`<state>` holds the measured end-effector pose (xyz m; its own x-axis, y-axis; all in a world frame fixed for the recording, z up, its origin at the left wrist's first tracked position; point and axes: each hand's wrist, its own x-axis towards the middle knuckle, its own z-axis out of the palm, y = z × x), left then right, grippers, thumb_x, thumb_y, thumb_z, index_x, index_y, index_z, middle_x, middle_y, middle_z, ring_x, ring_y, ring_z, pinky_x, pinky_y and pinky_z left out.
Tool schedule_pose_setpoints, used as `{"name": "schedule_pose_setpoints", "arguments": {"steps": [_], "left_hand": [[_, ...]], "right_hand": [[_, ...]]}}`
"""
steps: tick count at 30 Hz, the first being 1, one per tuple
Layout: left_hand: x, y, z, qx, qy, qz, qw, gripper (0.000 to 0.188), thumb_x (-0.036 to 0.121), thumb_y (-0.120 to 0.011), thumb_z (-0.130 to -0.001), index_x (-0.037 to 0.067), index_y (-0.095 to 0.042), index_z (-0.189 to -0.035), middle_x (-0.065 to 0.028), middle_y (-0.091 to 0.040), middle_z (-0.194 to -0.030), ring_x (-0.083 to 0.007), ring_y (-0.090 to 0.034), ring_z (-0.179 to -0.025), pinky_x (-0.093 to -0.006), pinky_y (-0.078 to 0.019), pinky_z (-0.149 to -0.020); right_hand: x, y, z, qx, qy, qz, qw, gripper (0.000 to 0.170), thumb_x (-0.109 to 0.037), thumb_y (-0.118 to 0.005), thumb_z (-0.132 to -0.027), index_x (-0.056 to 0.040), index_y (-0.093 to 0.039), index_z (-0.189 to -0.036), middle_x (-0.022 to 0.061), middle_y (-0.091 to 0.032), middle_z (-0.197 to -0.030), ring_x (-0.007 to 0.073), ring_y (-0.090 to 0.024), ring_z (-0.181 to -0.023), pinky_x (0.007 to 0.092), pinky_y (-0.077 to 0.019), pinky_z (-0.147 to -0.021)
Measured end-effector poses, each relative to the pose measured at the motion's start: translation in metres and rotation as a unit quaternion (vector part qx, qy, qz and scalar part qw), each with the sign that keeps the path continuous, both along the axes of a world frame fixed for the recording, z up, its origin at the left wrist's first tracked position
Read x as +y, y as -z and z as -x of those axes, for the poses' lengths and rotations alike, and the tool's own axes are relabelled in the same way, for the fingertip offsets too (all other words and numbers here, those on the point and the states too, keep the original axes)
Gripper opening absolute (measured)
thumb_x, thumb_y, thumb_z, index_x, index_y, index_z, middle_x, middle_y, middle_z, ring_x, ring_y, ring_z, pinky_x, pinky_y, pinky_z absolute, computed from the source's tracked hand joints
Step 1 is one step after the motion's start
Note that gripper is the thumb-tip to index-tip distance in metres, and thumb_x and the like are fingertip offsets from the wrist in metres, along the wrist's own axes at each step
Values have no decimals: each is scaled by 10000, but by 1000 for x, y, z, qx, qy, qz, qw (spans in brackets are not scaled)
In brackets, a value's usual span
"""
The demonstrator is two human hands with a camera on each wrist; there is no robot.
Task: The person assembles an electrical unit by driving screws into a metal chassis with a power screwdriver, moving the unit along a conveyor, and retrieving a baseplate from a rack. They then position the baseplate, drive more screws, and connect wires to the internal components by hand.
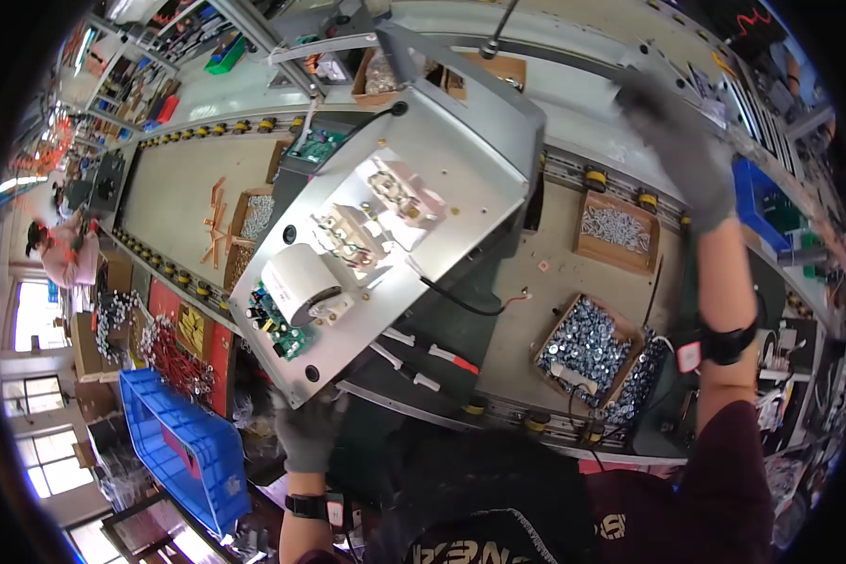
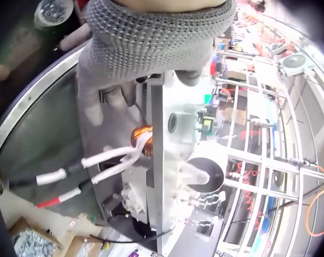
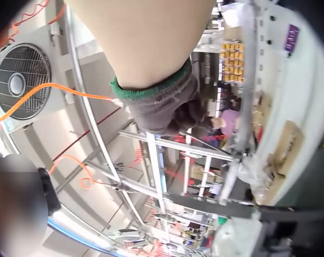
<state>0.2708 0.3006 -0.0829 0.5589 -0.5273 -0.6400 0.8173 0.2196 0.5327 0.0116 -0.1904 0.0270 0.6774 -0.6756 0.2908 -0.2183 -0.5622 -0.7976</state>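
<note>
A metal panel [image 1: 442, 179] stands tilted in the head view, carrying a white cylinder [image 1: 299, 284], a green circuit board [image 1: 277, 324] and wired parts. My gloved left hand [image 1: 308, 430] grips its lower corner. In the left wrist view, the left hand [image 2: 146, 53] has fingers on one face of the panel [image 2: 157, 160] and the thumb on the other; a copper coil [image 2: 141, 137] and white-sleeved leads lie beside it. My right hand [image 1: 677, 141] is blurred, stretched out away from the panel. In the right wrist view the right hand [image 3: 167, 107] has curled fingers; whether they hold anything is unclear.
Cardboard boxes of small metal parts [image 1: 585, 352] and screws [image 1: 616, 230] lie on the right of the bench. A blue crate [image 1: 183, 451] is at lower left, a blue bin [image 1: 757, 202] at far right. A thin rod [image 1: 503, 28] hangs at the top.
</note>
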Motion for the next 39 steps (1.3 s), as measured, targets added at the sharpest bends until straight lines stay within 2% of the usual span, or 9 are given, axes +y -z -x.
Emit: {"name": "schedule_pose_setpoints", "arguments": {"steps": [3, 5, 8, 13, 14, 17, 24, 28, 39], "left_hand": [[8, -13, -49, -115, 33, -4, 993, 625, 521, -473, -889, 59, -412, -1305, -129, -495, -1295, -292, -490, -1181, -493, -445, -938], [22, 3, -82, -314, 182, -96, 927, 552, 444, -482, -915, 53, -412, -1298, -129, -483, -1306, -282, -502, -1174, -481, -463, -926], [24, -1, -63, -255, 149, -83, 952, 496, 384, -485, -928, 53, -416, -1290, -116, -498, -1285, -272, -514, -1161, -475, -473, -926], [-1, -2, 16, -85, 87, -12, 993, 425, 294, -503, -939, 52, -414, -1278, -89, -526, -1243, -249, -546, -1123, -482, -479, -943], [-12, -5, 27, -93, 95, -14, 991, 443, 308, -499, -938, 45, -403, -1282, -91, -527, -1240, -241, -553, -1115, -493, -473, -949], [-13, -2, 29, -117, 116, -13, 986, 448, 308, -494, -940, 31, -401, -1280, -89, -533, -1229, -236, -550, -1120, -497, -466, -957], [-10, -4, 20, -141, 217, -50, 965, 429, 365, -454, -954, 35, -431, -1227, -141, -555, -1150, -303, -590, -1034, -476, -494, -896], [-4, -3, 14, -130, 231, -65, 962, 439, 386, -452, -952, 15, -436, -1187, -128, -574, -1035, -282, -614, -954, -452, -507, -872], [23, -6, -51, -104, 363, -54, 925, 424, 306, -442, -970, -54, -459, -1195, -145, -597, -1048, -206, -615, -917, -340, -501, -838]], "right_hand": [[73, 58, -44, 229, -45, -176, 957, 678, -322, -630, -795, -75, -349, -1360, 159, -615, -977, 288, -600, -890, 404, -472, -773], [89, 101, -81, 197, -44, -61, 978, 643, -372, -597, -831, -36, -356, -1322, 224, -615, -994, 369, -596, -939, 437, -469, -794], [76, 116, -117, 177, -36, 13, 984, 600, -421, -562, -853, -7, -396, -1254, 259, -607, -960, 411, -579, -942, 469, -458, -799], [-14, 107, -176, 147, 45, 145, 977, 351, -267, -539, -868, -35, -549, -1132, 202, -634, -961, 378, -600, -897, 416, -475, -794], [-28, 103, -170, 104, 13, 220, 970, 323, -346, -538, -915, -36, -581, -996, 35, -580, -744, 156, -578, -665, 295, -489, -605], [15, 86, -100, 183, -5, 147, 972, 312, -269, -525, -874, -55, -570, -1096, 189, -637, -953, 357, -610, -861, 413, -470, -753], [164, 271, 97, 447, 56, -97, 888, 218, -144, -518, -822, -68, -633, -991, 183, -632, -993, 350, -598, -948, 436, -462, -846], [224, 297, 82, 440, 210, -20, 873, 248, -119, -541, -811, -60, -580, -1049, 207, -549, -1131, 396, -587, -914, 462, -474, -804], [211, 334, 98, 449, 167, -29, 878, 264, -77, -438, -852, -54, -553, -1089, 245, -614, -992, 402, -581, -946, 456, -456, -797]]}}
